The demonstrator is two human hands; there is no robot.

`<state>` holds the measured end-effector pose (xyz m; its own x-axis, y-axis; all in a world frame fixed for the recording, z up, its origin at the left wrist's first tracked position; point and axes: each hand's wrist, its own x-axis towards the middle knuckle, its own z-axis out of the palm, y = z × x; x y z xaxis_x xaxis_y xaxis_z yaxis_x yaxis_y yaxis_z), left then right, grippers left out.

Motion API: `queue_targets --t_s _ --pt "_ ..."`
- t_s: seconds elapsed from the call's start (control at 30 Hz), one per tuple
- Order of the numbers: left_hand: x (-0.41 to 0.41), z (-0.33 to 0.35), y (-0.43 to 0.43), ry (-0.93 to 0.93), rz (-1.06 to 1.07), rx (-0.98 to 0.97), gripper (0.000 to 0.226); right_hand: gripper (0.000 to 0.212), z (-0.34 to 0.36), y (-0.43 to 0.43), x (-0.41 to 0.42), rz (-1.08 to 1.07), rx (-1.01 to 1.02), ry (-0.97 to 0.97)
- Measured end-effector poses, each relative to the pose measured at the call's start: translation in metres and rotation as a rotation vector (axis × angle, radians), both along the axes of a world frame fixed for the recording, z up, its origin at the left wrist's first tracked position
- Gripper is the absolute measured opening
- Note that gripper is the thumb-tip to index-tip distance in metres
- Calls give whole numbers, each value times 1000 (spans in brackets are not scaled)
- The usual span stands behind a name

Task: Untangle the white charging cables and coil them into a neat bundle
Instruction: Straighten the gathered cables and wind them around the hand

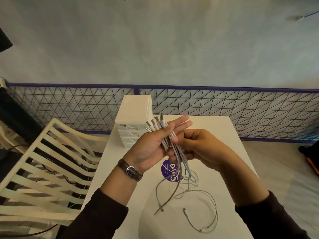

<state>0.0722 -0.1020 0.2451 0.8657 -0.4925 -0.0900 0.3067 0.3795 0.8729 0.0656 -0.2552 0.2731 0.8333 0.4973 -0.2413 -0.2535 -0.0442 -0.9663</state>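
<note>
Several thin, metal-tipped white cables [165, 144] sit thumb-clamped in the left hand [148, 147], the right hand [202, 145] pinching them lower.

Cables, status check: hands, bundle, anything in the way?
Left hand holds the plug ends fanned on its palm. Right hand grips white cables just below. Tails loose on table, uncoiled. Drawer unit behind, apart.

We wear dark long sleeves [103, 213] and, on our left wrist, a brown textured watch strap [136, 175] with a silver buckle [129, 169].
</note>
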Motion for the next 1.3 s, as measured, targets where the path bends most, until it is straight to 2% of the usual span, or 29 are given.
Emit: queue_targets --t_s 0.13,0.4,0.5,0.63,0.73,0.87,1.0,1.1,1.2,1.3 --pt "3 -1 -1 8 -33 -45 40 29 1 -3 7 81 27 37" --pt "13 19 6 43 30 -186 44 28 2 0 2 220 -110 -146" --pt "17 24 12 48 12 -236 46 28 -5 0 0 217 -103 -142" --pt "20 29 15 86 -19 -290 46 12 -10 -3 1 227 -113 -136" --pt "21 35 16 110 -19 -299 46 12 -13 -2 3 199 -141 -181" --pt "21 40 17 118 -14 -348 46 8 -19 0 3 126 -239 -339" --pt "17 45 20 62 -51 -335 45 9 -31 6 3 -2 -337 -417" --pt "11 49 23 -11 -124 -313 45 12 -39 9 5 -101 -454 -599" --pt "8 53 28 -53 -240 -342 45 25 -40 9 5 -137 -500 -839" --pt "9 57 35 -57 -347 -405 48 40 -40 6 12 -181 -472 -988"
